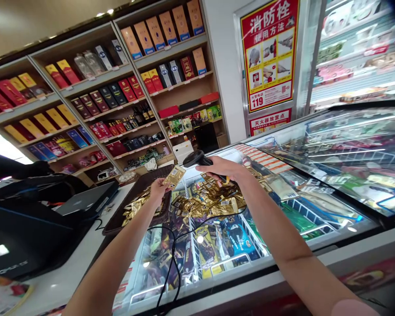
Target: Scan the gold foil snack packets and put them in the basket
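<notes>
My right hand (224, 168) is closed round a black handheld barcode scanner (197, 159), whose head faces left. Close in front of it, my left hand (158, 189) pinches a small gold packet (175, 176) by its lower left end. A pile of similar gold packets (210, 197) lies on the glass top of the chest freezer, below my right hand. More gold packets sit in a brown woven basket (113, 219) beneath my left forearm. The scanner's black cable (174, 254) loops over the glass toward me.
Under the glass, wire baskets hold bagged frozen goods (240, 239). A black checkout machine (26, 237) stands at left on the white counter. Shelves of boxed bottles (108, 94) line the back wall. A red and yellow poster (269, 57) hangs beyond the freezer.
</notes>
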`<state>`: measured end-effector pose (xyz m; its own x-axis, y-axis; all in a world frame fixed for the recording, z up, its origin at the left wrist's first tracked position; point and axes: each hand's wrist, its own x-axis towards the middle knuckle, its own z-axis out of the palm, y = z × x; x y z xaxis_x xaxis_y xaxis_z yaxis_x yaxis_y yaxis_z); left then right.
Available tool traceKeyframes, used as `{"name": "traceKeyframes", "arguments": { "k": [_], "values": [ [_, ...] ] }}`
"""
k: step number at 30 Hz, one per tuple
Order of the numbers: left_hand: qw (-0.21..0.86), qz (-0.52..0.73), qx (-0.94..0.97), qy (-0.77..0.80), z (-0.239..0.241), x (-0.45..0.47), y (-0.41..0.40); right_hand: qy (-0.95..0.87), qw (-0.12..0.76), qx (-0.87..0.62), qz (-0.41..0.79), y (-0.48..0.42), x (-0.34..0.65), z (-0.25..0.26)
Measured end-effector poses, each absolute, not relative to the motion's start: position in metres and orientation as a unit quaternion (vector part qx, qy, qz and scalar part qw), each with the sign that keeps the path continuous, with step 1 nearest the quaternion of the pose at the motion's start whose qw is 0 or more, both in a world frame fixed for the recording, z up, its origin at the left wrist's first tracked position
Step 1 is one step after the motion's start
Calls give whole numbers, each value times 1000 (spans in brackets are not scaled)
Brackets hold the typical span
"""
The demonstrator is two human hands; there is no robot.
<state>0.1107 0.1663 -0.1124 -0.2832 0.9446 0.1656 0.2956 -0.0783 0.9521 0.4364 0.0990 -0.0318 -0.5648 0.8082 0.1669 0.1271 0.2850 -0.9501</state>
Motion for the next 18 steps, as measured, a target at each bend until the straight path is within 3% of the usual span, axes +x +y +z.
{"name": "traceKeyframes", "arguments": {
  "k": [18],
  "values": [
    [296, 535, 527, 591, -108, 105, 140, -757, 321, -314, 475, 101, 425, -37]
  ]
}}
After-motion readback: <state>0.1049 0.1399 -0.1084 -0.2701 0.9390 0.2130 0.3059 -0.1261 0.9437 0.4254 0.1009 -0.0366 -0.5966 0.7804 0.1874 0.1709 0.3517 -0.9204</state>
